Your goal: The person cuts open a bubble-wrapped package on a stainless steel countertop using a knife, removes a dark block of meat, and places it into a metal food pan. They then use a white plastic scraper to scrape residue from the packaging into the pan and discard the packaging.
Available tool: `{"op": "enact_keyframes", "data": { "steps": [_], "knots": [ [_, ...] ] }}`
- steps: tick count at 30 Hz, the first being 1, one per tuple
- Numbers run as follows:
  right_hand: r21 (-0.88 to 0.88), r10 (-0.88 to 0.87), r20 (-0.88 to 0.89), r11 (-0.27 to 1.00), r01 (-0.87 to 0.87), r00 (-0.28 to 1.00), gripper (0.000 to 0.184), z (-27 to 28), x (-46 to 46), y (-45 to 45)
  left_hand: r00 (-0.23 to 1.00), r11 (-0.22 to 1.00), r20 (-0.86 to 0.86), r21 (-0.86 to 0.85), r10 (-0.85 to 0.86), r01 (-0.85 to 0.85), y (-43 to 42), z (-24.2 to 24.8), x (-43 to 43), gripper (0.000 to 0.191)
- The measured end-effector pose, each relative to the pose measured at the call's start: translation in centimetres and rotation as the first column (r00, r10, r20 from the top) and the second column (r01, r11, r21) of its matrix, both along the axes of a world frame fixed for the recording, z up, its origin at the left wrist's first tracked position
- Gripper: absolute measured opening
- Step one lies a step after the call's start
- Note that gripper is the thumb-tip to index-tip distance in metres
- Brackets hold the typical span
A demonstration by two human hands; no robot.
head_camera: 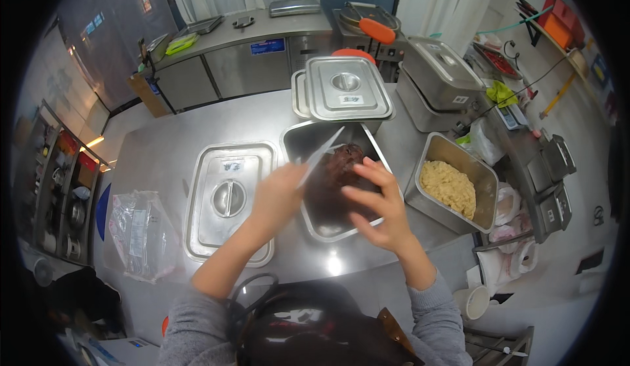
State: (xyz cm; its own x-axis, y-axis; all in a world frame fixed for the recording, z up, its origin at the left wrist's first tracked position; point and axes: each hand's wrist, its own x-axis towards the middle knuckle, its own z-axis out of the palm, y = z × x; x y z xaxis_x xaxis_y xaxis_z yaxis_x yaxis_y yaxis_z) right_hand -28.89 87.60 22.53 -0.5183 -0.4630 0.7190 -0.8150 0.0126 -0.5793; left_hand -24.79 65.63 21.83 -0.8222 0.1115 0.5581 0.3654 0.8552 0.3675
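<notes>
In front of me stands a deep stainless steel food pan with a dark brown, sticky-looking lump of paste inside. My left hand, blurred, grips a pale flat scraper whose blade slants up over the pan. Over the pan's right side, my right hand has its fingers spread. Its index fingertip is close to the lump; whether they touch I cannot tell. Left of the pan, a steel lid with a recessed handle and a written label lies on the steel table.
To the right, another steel pan holds a pale yellow doughy mass. A lidded pan stands behind mine, with stacked steel pans beside it. A crumpled clear plastic bag lies at the table's left end.
</notes>
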Motion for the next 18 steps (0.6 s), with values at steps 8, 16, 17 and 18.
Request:
{"op": "enact_keyframes", "data": {
  "steps": [8, 16, 17, 18],
  "knots": [
    [-0.995, 0.926, 0.074, 0.091, -0.029, 0.371, 0.058, 2.7, 0.0, -2.3, 0.987, 0.989, -0.053, -0.03, -0.149, 0.147, 4.0, -1.5, 1.2, 0.046],
    [-0.579, 0.436, 0.385, 0.8, -0.154, 0.814, 0.061, -0.8, -0.7, -0.4, 0.993, 0.997, -0.109, -0.054, -0.053, 0.047, 2.4, -0.8, 0.7, 0.047],
    [-0.348, 0.194, 0.378, 0.936, -0.056, 0.905, 0.057, -0.8, -0.9, 0.0, 0.989, 0.994, -0.126, -0.089, -0.071, 0.06, 2.1, -0.7, 0.7, 0.045],
    [-0.112, -0.033, 0.274, 0.991, 0.067, 0.961, 0.054, -0.8, -1.0, 0.5, 0.985, 0.989, -0.143, -0.125, -0.092, 0.074, 1.9, -0.5, 0.8, 0.044]
  ]
}}
